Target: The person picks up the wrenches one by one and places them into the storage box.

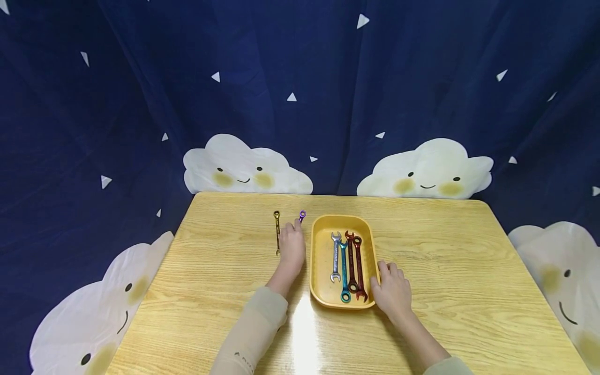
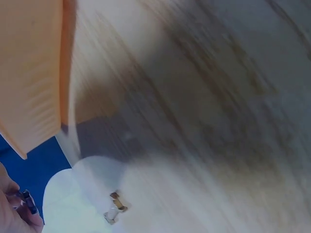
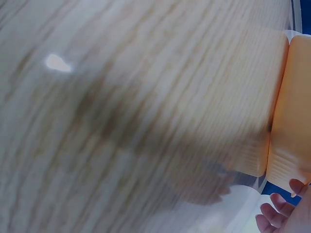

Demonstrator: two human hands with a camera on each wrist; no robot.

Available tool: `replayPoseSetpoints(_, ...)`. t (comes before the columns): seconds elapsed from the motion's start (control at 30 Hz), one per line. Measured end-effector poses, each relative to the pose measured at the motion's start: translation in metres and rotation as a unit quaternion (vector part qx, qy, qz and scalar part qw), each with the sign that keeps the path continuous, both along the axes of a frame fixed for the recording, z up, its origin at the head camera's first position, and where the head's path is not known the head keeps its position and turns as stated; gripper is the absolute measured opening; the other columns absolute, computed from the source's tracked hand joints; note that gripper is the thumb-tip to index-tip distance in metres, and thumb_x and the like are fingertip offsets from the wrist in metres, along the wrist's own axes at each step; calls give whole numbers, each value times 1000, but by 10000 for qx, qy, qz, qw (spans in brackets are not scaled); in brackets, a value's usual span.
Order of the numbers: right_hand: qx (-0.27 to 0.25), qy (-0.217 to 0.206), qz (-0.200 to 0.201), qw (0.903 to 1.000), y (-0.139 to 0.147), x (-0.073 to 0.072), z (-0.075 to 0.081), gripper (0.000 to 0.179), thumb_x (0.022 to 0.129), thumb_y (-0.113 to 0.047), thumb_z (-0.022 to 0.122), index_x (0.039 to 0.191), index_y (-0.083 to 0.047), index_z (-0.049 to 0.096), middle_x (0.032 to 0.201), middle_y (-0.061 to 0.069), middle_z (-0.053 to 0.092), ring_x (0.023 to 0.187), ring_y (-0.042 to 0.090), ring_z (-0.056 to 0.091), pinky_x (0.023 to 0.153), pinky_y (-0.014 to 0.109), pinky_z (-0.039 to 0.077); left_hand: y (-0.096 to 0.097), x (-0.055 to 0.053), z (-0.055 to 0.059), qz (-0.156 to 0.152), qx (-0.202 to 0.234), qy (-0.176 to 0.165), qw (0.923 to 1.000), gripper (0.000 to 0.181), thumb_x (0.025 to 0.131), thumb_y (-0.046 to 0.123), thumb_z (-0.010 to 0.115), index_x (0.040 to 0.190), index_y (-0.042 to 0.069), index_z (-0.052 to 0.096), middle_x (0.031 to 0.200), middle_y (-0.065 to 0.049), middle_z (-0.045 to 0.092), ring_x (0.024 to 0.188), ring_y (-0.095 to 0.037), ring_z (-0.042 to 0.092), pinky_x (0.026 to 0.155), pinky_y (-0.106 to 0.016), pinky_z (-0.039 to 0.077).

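Note:
My left hand (image 1: 292, 245) pinches a purple combination wrench (image 1: 302, 214), its ring end sticking out past the fingertips; the rest is hidden under the hand. At the left wrist view's lower left corner, the wrench (image 2: 30, 202) shows dark between the fingers. Just left of that hand lies a gold wrench (image 1: 277, 229) on the table. My right hand (image 1: 392, 289) is at the right side of a yellow tray (image 1: 319, 260), thumb at the rim, the other fingers loosely bent outside it. Inside the tray lie a silver wrench (image 1: 335, 258), a teal wrench (image 1: 344, 271) and two red wrenches (image 1: 360, 265).
The tray stands near the middle of a wooden table (image 1: 445, 250). Behind the table's far edge hangs a dark blue curtain (image 1: 328, 114) printed with white clouds. Seen from the right wrist, the tray's outer wall (image 3: 291, 111) rises at the right edge.

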State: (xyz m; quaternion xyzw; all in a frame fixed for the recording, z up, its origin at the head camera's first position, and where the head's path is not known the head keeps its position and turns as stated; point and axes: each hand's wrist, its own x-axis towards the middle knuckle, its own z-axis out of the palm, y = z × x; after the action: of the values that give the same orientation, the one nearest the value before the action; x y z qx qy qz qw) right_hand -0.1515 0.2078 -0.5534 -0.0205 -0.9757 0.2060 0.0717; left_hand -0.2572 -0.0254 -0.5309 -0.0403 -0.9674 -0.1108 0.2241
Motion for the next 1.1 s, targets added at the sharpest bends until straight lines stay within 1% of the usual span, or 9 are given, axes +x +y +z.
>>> replayPoseSetpoints(0.13,-27,-31,0,10000,0,0,0,40,89,-24,46,122,-2,46,116,23,48,103,40,46,77,52,39,5,2,3,-80,-37,5,10000,35,83,-1,55,118,-3,56,92,-19,59,78,-28,58,71,-35,50)
replayPoseSetpoints(0.33,-39,-74,-7,10000,0,0,0,41,89,-24,45,124,-3,45,117,23,47,104,40,46,78,53,39,15,7,8,-135,-39,129,9998,32,84,2,54,115,-2,57,88,-17,59,73,-26,57,62,-33,50)
replayPoseSetpoints(0.47,-29,-94,-9,10000,0,0,0,41,89,-24,45,124,-3,45,118,23,47,105,40,45,79,53,38,23,9,14,-199,-50,156,9997,32,83,4,56,114,-2,58,86,-16,59,71,-25,57,60,-32,50)
replayPoseSetpoints(0.67,-31,-48,11,10000,0,0,0,40,89,-23,45,123,-3,45,117,24,47,104,41,46,79,53,39,31,14,20,-255,-187,53,9995,31,84,5,58,114,-2,58,86,-15,60,71,-23,57,63,-30,51)
replayPoseSetpoints(0.93,-6,-25,12,10000,0,1,0,40,89,-24,45,123,-3,45,117,24,47,103,40,46,78,54,39,38,19,20,-349,-263,-87,9990,29,83,8,60,110,-4,59,83,-15,61,67,-21,58,60,-27,51)
replayPoseSetpoints(1.03,-12,-13,5,10000,0,0,0,40,89,-24,45,123,-3,46,116,23,47,102,40,46,78,53,40,41,20,20,-369,-329,-158,9987,30,83,8,60,111,-4,59,81,-13,60,65,-19,57,59,-25,50)
replayPoseSetpoints(1.1,-7,-9,5,10000,0,0,0,40,89,-24,46,123,-3,46,116,24,47,102,40,46,77,53,40,43,22,20,-402,-362,-257,9982,32,84,8,60,113,-4,58,83,-13,60,67,-19,57,61,-25,51)
